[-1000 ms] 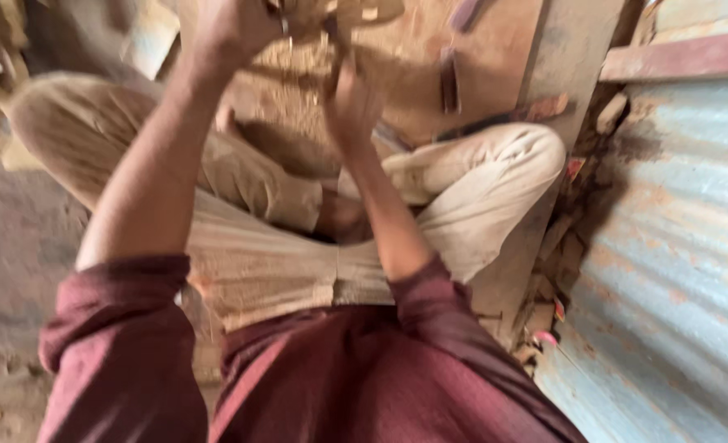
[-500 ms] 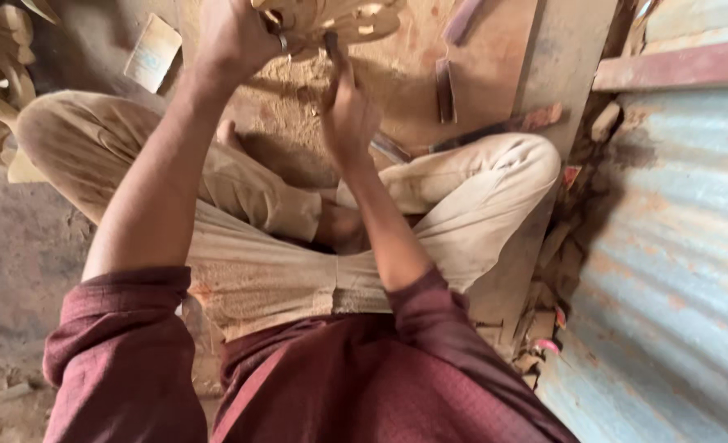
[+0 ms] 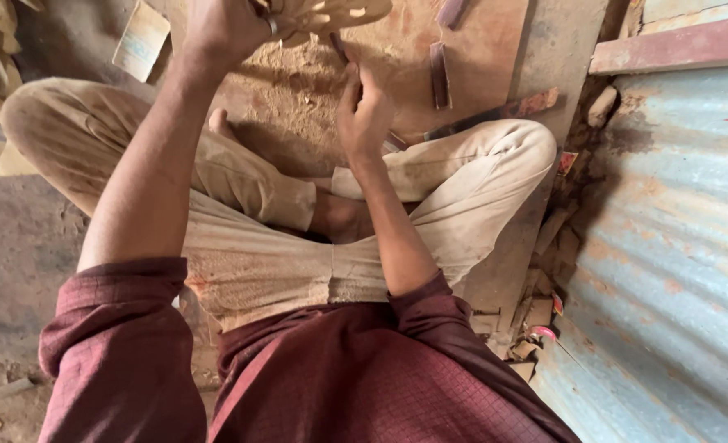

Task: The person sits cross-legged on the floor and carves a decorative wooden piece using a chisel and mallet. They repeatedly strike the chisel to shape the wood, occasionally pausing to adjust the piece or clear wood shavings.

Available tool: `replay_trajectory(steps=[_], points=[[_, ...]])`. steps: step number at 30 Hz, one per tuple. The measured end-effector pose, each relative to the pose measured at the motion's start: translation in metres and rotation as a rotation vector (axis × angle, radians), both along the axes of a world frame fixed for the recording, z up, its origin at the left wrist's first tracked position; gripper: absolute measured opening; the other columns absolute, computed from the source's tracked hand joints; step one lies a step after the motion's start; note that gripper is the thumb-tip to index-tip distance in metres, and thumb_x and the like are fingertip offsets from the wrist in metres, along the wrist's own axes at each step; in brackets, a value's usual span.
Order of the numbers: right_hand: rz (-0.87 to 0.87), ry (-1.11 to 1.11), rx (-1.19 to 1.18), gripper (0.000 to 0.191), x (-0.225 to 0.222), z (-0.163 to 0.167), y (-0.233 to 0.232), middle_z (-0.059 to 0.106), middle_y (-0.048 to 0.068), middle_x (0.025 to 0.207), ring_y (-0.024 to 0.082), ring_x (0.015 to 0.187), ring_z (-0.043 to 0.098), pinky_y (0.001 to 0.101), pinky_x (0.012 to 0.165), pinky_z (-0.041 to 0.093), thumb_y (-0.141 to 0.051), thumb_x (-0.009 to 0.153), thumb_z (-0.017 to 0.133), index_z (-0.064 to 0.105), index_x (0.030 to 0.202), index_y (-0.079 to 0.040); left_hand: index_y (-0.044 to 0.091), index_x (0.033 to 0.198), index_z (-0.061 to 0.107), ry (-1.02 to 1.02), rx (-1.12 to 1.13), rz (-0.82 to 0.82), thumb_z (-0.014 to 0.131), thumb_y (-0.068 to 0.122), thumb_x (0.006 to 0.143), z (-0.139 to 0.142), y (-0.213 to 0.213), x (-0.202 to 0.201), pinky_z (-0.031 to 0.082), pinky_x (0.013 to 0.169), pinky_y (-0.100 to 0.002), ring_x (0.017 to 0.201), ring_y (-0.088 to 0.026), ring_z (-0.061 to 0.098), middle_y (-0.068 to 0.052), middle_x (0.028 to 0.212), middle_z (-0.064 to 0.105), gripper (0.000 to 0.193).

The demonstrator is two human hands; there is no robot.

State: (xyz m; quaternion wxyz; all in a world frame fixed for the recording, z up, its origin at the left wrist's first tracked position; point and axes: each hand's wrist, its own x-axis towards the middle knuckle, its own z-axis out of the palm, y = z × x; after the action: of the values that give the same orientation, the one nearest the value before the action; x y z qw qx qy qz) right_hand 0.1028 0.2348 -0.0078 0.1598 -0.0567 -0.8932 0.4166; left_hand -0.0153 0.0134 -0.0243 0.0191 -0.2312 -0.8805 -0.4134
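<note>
Left hand (image 3: 225, 29) is gripping a pale carved wooden piece (image 3: 331, 15), raised at the frame's top edge over the sawdust pile (image 3: 298, 90). Right hand (image 3: 362, 111) is closing around a thin tool (image 3: 339, 47), its tip touching the piece. Corrugated metal sheet (image 3: 667, 246) is standing rightward.

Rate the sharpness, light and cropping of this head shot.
Head view: sharp, with soft even daylight and no glare; dim at the left edge. The left hand and carved wood piece are cut off by the top edge. The right hand is clear, and the metal sheet shows no hotspots.
</note>
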Motion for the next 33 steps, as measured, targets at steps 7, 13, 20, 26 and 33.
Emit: replay_trajectory(steps=[7,13,20,26,33], points=[[0.018,-0.022,-0.343,0.032,-0.012,-0.010,-0.021,0.071,0.002,0.078,0.007,0.059,0.062,0.0259,0.050,0.044,-0.014,0.108,0.054,0.064,0.136,-0.005,-0.001,0.102,0.074,-0.033,0.040,0.016,0.093,0.013,0.093,-0.009,0.001,0.001,0.059,0.062,-0.030,0.079,-0.018,0.076,-0.011,0.090,0.077,0.025],[-0.059,0.102,-0.305,0.035,-0.018,-0.010,-0.023,0.068,0.003,0.091,0.007,0.067,0.066,0.0232,0.052,0.051,-0.025,0.106,0.057,0.062,0.130,0.001,-0.001,0.100,0.074,-0.085,-0.005,0.067,0.095,0.017,0.089,-0.013,0.002,0.001,0.057,0.060,-0.032,0.075,-0.018,0.074,-0.011,0.086,0.076,0.030],[-0.139,0.081,-0.410,0.020,-0.033,-0.004,-0.023,0.070,0.004,0.088,0.010,0.065,0.061,0.0250,0.055,0.046,-0.022,0.103,0.069,0.070,0.107,-0.002,0.000,0.098,0.075,-0.057,-0.035,0.070,0.094,0.016,0.089,-0.014,0.003,0.002,0.056,0.060,-0.032,0.074,-0.019,0.074,-0.010,0.086,0.076,0.026],[-0.160,0.192,-0.305,0.010,-0.041,-0.001,-0.031,0.068,0.001,0.076,0.008,0.054,0.056,0.0235,0.045,0.040,-0.013,0.094,0.075,0.068,0.092,-0.006,-0.001,0.102,0.074,-0.066,0.057,0.031,0.093,0.015,0.092,-0.014,0.004,0.003,0.057,0.063,-0.032,0.077,-0.019,0.074,-0.011,0.088,0.076,0.027],[-0.094,0.286,0.028,0.014,-0.039,-0.001,-0.035,0.066,-0.001,0.087,0.009,0.062,0.057,0.0239,0.050,0.044,-0.011,0.098,0.071,0.065,0.086,-0.012,-0.004,0.098,0.073,-0.033,0.045,0.047,0.094,0.017,0.091,-0.014,0.006,0.004,0.054,0.060,-0.033,0.073,-0.020,0.073,-0.012,0.084,0.075,0.031]])
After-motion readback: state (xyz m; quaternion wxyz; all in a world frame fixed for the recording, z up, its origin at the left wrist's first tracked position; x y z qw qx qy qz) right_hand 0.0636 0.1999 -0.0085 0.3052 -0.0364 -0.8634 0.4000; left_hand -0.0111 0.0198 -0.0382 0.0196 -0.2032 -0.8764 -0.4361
